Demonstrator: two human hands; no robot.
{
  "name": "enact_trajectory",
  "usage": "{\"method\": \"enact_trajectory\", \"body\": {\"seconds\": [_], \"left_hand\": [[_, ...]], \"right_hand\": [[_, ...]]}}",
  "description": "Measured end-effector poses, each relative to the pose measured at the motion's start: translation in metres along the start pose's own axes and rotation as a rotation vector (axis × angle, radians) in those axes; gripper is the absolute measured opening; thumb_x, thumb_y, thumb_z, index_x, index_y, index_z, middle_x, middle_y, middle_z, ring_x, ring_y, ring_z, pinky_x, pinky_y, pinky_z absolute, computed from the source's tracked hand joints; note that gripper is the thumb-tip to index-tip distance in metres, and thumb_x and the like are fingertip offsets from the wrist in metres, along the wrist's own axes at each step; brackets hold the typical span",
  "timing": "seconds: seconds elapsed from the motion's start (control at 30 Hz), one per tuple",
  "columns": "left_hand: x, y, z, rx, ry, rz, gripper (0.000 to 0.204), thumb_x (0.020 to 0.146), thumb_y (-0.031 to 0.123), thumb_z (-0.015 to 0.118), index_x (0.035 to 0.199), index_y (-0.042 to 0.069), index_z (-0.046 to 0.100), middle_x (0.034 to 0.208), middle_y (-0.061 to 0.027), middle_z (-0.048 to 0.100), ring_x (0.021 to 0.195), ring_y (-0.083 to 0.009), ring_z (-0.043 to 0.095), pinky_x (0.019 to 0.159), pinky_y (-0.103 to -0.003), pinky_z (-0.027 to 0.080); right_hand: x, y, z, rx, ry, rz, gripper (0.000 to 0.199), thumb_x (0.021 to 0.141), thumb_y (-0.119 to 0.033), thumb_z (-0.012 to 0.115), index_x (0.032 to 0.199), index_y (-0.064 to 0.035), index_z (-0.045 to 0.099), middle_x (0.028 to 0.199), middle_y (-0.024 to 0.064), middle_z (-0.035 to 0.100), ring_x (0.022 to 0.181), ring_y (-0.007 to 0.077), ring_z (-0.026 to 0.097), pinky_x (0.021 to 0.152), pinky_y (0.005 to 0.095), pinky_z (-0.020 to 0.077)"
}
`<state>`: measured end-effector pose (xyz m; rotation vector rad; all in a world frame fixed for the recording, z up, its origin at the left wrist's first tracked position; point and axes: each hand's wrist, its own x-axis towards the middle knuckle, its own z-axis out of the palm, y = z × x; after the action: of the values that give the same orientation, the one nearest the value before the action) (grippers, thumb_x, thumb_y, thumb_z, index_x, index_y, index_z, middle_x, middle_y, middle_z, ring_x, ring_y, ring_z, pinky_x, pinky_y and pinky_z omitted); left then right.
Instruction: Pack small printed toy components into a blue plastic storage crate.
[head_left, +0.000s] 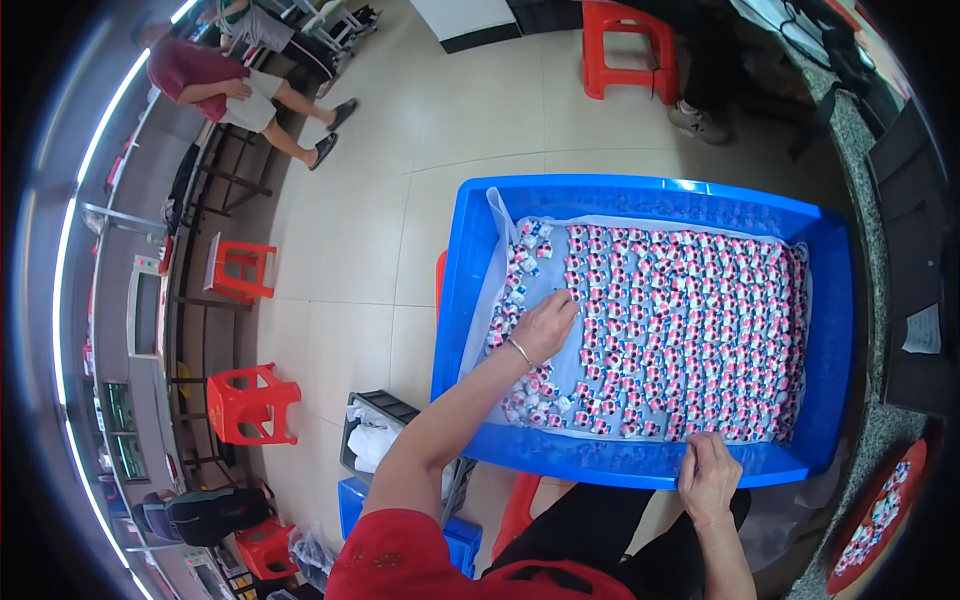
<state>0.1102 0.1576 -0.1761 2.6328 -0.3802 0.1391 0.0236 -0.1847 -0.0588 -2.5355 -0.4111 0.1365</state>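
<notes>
The fingers of the left hand (545, 325) are bent down onto the small pink-and-white wrapped pieces (690, 330), pinching or nudging one at the left end of the neat rows; whether a piece is actually gripped I cannot tell. The right hand (708, 478) is curled over the near rim of the blue tray (640, 190), fingers clamped on the plastic edge near its near right corner, steadying it. The pieces lie on a clear plastic sheet (500, 225) lining the tray: ordered rows fill the middle and right, while a looser heap runs along the left edge. The step in hand looks like lining up loose pieces into rows; the next move likely calls for drawing another piece from the left heap into line.
</notes>
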Motion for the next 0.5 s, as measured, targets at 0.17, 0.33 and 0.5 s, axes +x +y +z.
{"method": "enact_trajectory", "body": {"seconds": [0.17,0.33,0.5], "left_hand": [[-0.006,0.008,-0.020,-0.162,0.022,-0.201,0.017,0.083,0.007,0.063,0.098,0.005,0.056,0.098,-0.0129,0.055,0.084,-0.0333,0.061,0.071,-0.042,0.051],[-0.031,0.009,-0.042,-0.062,-0.305,0.028,0.015,0.075,0.004,0.063,0.090,0.007,0.062,0.089,-0.0101,0.060,0.089,-0.0303,0.058,0.080,-0.041,0.047],[-0.031,0.021,-0.041,0.247,-0.547,0.026,0.019,0.073,0.006,0.065,0.092,0.011,0.064,0.094,-0.0066,0.060,0.096,-0.0272,0.055,0.083,-0.041,0.045]], "right_hand": [[0.001,0.000,-0.001,0.008,0.022,-0.010,0.007,0.082,-0.003,0.058,0.089,-0.0032,0.061,0.087,0.0134,0.063,0.075,0.0328,0.064,0.064,0.0395,0.0510],[0.002,0.000,0.000,0.009,0.054,-0.036,0.007,0.083,-0.002,0.058,0.089,-0.0024,0.059,0.085,0.0132,0.061,0.072,0.0330,0.063,0.062,0.0402,0.0495],[0.000,0.000,0.001,0.009,0.056,-0.044,0.006,0.083,-0.003,0.058,0.089,-0.0028,0.059,0.084,0.0129,0.061,0.072,0.0330,0.062,0.062,0.0403,0.0494]]}}
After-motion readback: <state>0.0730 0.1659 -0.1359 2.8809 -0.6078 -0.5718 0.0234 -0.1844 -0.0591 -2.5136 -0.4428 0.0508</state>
